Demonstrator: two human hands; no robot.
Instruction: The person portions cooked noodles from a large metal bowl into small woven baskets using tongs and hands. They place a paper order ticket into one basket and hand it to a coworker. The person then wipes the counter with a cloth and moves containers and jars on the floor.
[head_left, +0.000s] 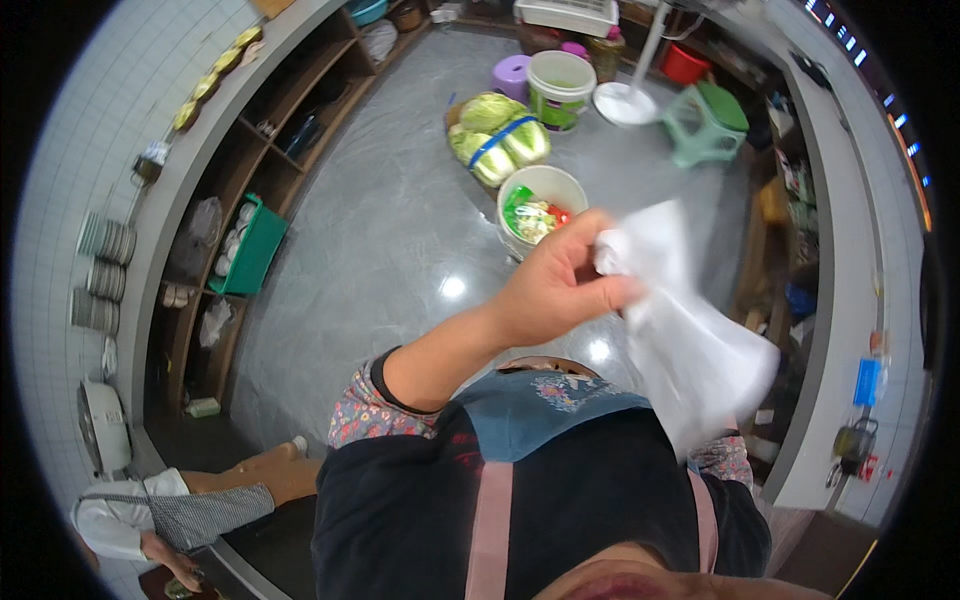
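Observation:
My left hand (551, 281) reaches across in front of my chest and pinches a bunched corner of a thin white sheet (697, 349) between thumb and fingers. The sheet hangs down to the right and is blurred; I cannot tell whether it is cloth or plastic. My right hand is out of view; only its floral sleeve (724, 459) shows below the sheet. Beyond my left hand stands a white bucket (576, 189) with a green packet and pale chopped pieces inside. Behind it, several napa cabbages (491, 124) lie bound with a blue band.
A lidded-type white bucket (562, 86), a purple stool (510, 77), a green stool (709, 124) and a white stand base (624, 103) are ahead. Left shelves hold a green crate (262, 251); plates (105, 277) stack on the counter. Another person (217, 514) is at lower left.

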